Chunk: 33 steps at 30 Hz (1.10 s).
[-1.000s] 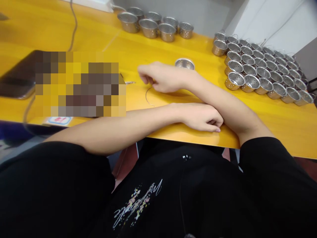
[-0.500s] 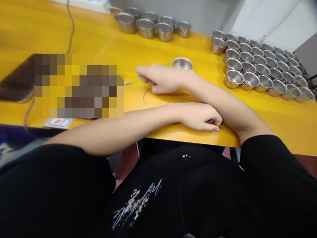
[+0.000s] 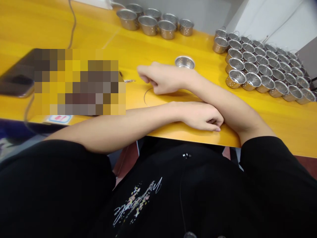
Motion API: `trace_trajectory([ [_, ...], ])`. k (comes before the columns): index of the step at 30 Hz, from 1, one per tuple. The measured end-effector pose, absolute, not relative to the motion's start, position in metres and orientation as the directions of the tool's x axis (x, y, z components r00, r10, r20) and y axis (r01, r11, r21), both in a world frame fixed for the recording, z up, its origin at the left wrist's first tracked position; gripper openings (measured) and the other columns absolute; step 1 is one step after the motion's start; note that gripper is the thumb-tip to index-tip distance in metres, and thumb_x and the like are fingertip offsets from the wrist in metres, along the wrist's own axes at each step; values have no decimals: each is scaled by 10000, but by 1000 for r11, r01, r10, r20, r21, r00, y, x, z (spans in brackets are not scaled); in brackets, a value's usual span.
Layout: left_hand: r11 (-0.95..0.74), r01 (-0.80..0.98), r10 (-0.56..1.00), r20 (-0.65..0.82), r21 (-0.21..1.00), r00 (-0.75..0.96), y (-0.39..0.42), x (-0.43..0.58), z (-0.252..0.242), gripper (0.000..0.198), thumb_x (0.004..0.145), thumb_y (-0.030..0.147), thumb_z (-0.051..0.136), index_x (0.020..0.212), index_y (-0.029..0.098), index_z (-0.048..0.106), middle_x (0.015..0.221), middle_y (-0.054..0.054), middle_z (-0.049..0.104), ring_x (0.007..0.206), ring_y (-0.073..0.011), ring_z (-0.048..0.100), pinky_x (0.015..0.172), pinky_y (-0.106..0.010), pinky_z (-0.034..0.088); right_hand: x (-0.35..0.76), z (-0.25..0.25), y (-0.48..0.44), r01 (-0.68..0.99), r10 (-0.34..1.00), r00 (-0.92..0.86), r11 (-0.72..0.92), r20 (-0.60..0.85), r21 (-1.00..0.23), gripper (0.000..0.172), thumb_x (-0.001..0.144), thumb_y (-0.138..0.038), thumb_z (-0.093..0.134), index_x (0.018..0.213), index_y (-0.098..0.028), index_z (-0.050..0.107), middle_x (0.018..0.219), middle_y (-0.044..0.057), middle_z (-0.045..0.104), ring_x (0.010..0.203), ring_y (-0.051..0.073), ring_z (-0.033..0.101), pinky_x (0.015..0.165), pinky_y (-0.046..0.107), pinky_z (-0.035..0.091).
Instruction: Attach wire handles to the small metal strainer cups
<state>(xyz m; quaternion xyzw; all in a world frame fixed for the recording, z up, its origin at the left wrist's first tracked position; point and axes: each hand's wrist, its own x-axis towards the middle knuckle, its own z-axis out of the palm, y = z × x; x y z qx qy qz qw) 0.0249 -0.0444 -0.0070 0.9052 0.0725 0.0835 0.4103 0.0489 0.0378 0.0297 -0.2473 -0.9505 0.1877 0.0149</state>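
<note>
Right hand [image 3: 165,78] loosely fisted, thin wire [image 3: 145,95] near it, metal cup [image 3: 185,60] just beyond; left hand [image 3: 201,116] fisted.

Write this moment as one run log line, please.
left hand: curled beside right forearm; right hand: near thin wire; metal cup: behind right wrist

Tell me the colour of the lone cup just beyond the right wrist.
Silver. The cup shows best in the head view, partly hidden by the wrist.
</note>
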Motion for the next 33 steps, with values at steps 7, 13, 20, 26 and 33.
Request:
trace_trajectory([
  [7,-650,42,196,114,759,974,-44,25,-8,219,1151,233,747,938,210,789,859,-7,796,703,-166,640,692,-357,416,49,29,39,435,444,-895,841,-49,-323,474,845,75,717,1013,-284,458,1015,-17,663,901,198,578,761,365,353],
  [13,-653,32,188,120,757,975,-44,26,-8,230,1158,214,740,931,210,779,866,-10,792,706,-168,624,688,-351,415,52,33,37,363,384,-923,858,-16,-364,485,854,94,671,1030,-294,439,959,-38,619,869,187,531,785,372,339],
  [20,-661,67,194,84,747,977,-46,25,-4,234,1166,213,745,936,211,784,872,-13,798,716,-170,626,695,-347,425,48,31,37,426,439,-898,843,-40,-330,472,819,43,757,1045,-292,514,1004,2,686,955,247,652,782,375,395],
  [26,-632,74,219,86,771,972,-47,25,-3,223,1133,199,768,914,222,804,853,-5,810,697,-168,635,696,-346,424,50,27,42,380,409,-912,839,-8,-389,390,816,-70,763,1026,-295,524,1084,-6,704,1064,232,686,827,361,488],
  [33,-605,82,229,76,792,970,-47,26,-2,237,1119,213,781,883,232,790,832,-10,795,680,-177,618,685,-357,417,51,28,37,423,467,-884,764,-35,-487,373,809,-75,785,1024,-312,592,1042,5,716,1019,251,667,818,367,497],
])
